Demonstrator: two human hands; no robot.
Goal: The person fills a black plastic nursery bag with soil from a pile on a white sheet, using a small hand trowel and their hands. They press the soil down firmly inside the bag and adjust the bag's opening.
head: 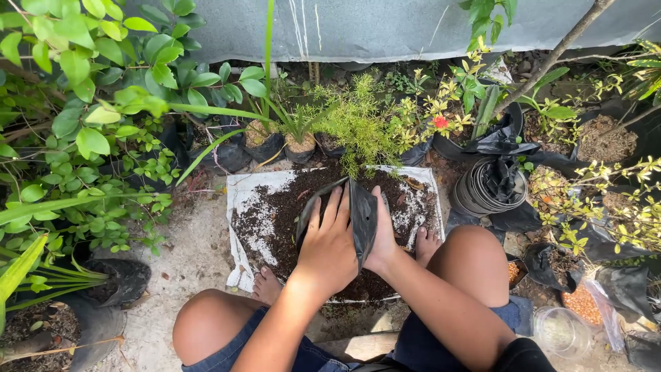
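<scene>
Soil (pixel 275 213) covers most of what I see below me, one dark heap spread on one white sheet (pixel 241 200) laid on the ground between my knees. Around it stand potted plants: I count three small black pots in a row just behind the sheet, one holding a feathery pale-green plant (pixel 358 124), and leafy shrubs crowd the left side. To the right sits one stack of empty black nursery bags (pixel 492 186), nested together, with one red flower (pixel 441 122) above it and loose black plastic around it. One clear plastic container (pixel 561 333) lies at lower right, near a patch of orange granules (pixel 582 303). At the centre, resting on the heap, is one black planting bag (pixel 363 220), its mouth held open toward the soil. My left hand (pixel 330 244) lies flat with fingers spread and extended over the near side of the bag, palm down, pressing on the plastic and the soil at its opening. My right hand (pixel 384 231) is on the far side of the bag's right edge, mostly hidden behind the plastic, so I cannot tell how far its fingers are curled, though it is touching the bag. Both my bare feet show, one at each lower corner of the heap, two in all.
</scene>
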